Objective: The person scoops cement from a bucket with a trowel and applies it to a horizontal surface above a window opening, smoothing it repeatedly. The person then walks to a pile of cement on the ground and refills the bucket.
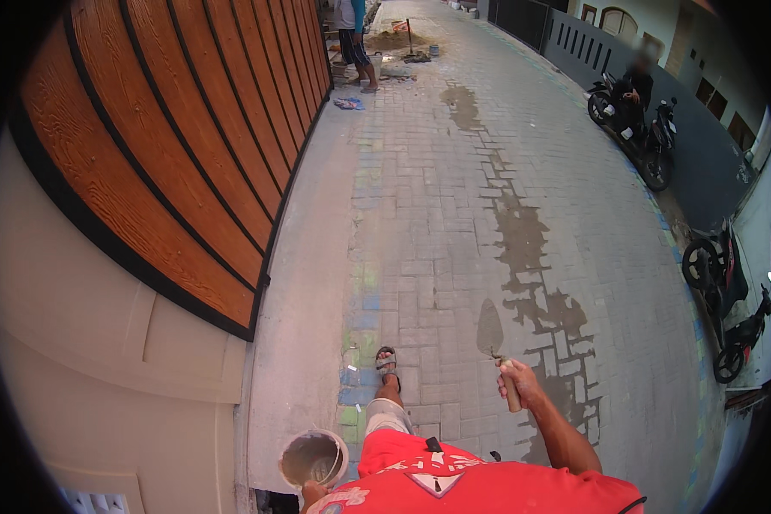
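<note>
My right hand is closed around the wooden handle of a pointed trowel. Its grey leaf-shaped blade points away from me, above the paving. At the lower left, my left hand grips the near rim of a pale bucket; most of its fingers are hidden. Grey residue coats the inside of the bucket, and a thin wire handle lies along its right side. One of my feet, in a strapped sandal, is out in front on the paving.
A wood-slatted gate and beige wall run along the left. Up the paved lane, a person stands near a sand pile. Another person is by parked motorcycles on the right. Wet patches mark the paving.
</note>
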The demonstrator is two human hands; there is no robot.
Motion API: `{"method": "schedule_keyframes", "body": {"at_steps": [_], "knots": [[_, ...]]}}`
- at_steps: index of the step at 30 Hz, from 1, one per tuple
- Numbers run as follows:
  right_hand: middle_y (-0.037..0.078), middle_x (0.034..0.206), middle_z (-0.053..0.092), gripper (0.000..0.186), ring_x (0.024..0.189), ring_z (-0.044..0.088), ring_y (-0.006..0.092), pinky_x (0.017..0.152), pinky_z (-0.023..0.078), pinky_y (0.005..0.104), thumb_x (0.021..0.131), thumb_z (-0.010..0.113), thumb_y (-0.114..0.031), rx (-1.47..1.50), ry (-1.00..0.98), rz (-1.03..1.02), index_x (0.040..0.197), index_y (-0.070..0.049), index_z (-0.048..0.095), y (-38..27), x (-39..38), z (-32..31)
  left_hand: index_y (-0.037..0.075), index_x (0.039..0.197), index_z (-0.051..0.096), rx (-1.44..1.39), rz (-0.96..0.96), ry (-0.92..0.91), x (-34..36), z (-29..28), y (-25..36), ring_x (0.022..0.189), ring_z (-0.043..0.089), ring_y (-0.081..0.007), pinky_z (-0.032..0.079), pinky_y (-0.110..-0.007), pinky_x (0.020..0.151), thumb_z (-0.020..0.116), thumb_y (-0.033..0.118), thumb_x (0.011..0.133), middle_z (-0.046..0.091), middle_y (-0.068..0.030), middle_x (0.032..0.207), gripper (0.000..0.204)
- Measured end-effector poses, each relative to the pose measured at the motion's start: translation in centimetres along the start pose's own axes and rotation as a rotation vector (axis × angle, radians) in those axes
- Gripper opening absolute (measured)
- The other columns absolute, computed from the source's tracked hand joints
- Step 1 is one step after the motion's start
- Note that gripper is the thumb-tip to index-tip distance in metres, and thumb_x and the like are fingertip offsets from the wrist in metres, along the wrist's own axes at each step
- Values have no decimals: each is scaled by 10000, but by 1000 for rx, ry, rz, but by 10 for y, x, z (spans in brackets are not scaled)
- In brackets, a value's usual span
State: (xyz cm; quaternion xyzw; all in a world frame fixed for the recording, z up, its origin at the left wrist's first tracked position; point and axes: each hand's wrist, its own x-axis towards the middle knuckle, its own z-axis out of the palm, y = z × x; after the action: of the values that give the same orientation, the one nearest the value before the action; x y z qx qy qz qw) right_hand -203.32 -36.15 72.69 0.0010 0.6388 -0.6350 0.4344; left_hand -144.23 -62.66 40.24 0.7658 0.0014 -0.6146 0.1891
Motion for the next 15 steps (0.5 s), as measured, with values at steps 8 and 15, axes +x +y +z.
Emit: {"method": "schedule_keyframes", "body": {"at_steps": [8,15], "knots": [[62,663,572,239,489,555,175,436,478,332,924,616,-278,183,260,55,1080,-116,533,-98,231,-26,-21,1197,472,-26,36,45,-74,320,138,782,630,-345,500,-530,636,474,71,831,603,-219,911,378],[61,656,550,215,465,548,181,409,484,360,906,621,-269,366,492,140,1029,-129,514,-187,395,-53,-22,1303,427,-67,152,-70,-132,674,323,981,647,-414,554,-640,831,480,-2,816,581,-234,1135,490]]}}
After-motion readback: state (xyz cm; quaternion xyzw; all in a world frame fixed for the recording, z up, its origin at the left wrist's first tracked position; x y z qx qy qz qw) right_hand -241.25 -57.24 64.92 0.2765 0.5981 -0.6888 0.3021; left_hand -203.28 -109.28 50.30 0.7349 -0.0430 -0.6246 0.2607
